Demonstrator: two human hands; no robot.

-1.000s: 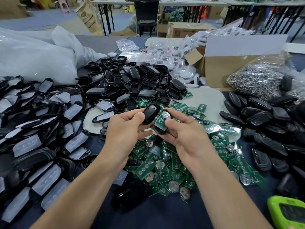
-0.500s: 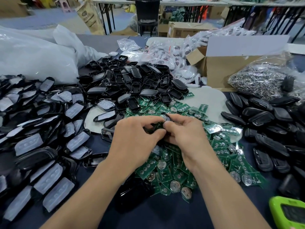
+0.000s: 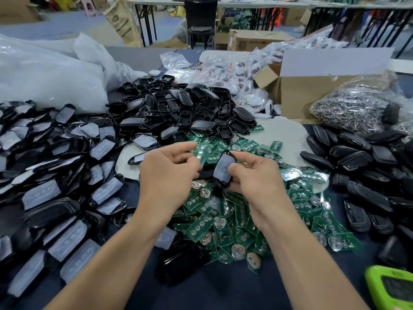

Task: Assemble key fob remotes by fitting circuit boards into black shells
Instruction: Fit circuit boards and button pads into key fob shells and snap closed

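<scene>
Just above the middle of the desk, in the head view, both hands are raised close to each other. The left hand has its fingers curled, and thumb and forefinger are clamped on one green circuit board, which stands tilted and looks blurred. The right hand holds a black shell; its fingers are curled round the far edge and the thumb presses on the pale grey pad inside the shell. The board and the shell are just beside each other, and I cannot tell if they touch.

Under the hands lies a wide heap of green boards, many with a round silver battery holder. Behind this heap there is a pile of empty black shells, open side up or down. On the left side a big pile of shells with pale pads covers the desk up to the edge of the picture. On the right side lies a pile of closed black fobs. Behind it sits a clear bag of metal rings, next to an open cardboard box. A large white plastic bag fills the far left corner. At the near right corner a bright green device with a dark screen is partly in the picture.
</scene>
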